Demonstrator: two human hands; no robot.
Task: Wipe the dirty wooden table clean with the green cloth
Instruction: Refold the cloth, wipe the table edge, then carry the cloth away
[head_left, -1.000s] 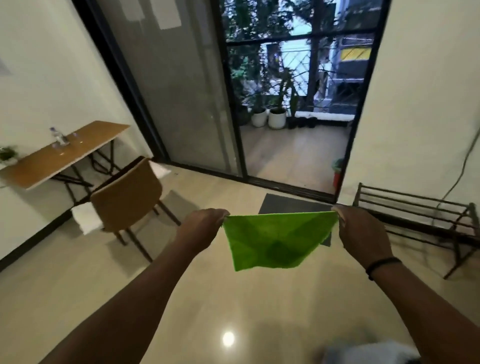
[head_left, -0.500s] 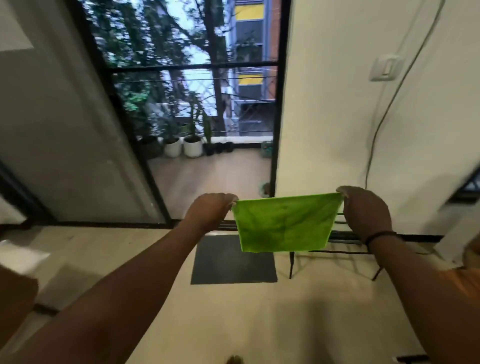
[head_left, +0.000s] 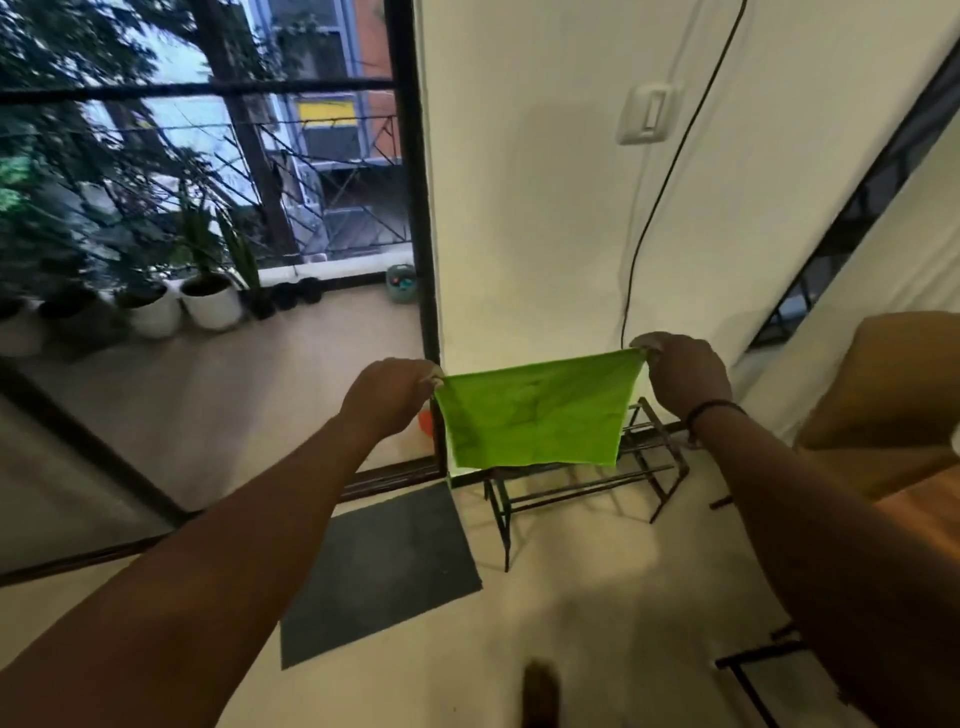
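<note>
Both hands are raised in front of the person with the green cloth (head_left: 535, 413) stretched flat between them; the left hand (head_left: 387, 397) pinches its upper left corner and the right hand (head_left: 683, 371), a dark band at the wrist, pinches the upper right corner, so the cloth hangs in the air above the floor. Behind it stands a black metal rack (head_left: 582, 480) against the white wall, a dark mat (head_left: 379, 566) beside it; a wooden counter (head_left: 930, 525) edge shows at far right, near a brown chair (head_left: 893, 384).
</note>
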